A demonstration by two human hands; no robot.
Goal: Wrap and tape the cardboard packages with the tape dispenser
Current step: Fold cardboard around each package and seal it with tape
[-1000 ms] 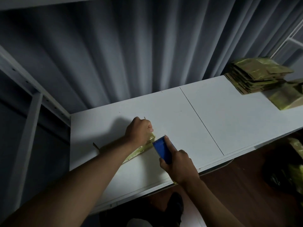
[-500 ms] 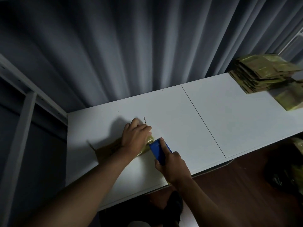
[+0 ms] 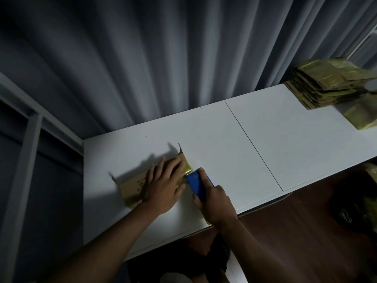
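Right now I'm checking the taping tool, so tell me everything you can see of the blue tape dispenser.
The blue tape dispenser looks like plastic, with a toothed edge at its far end. The right hand grips it, forefinger laid along its top. Its far end meets the right end of the cardboard package, which lies flat under the left hand on the white table.

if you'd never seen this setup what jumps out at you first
First, the two hands at the near edge of the white table: the left hand lies flat on a cardboard package, while the right hand grips a blue tape dispenser at the package's right end. Next, the stack of taped packages at the table's far right, against the grey curtain.
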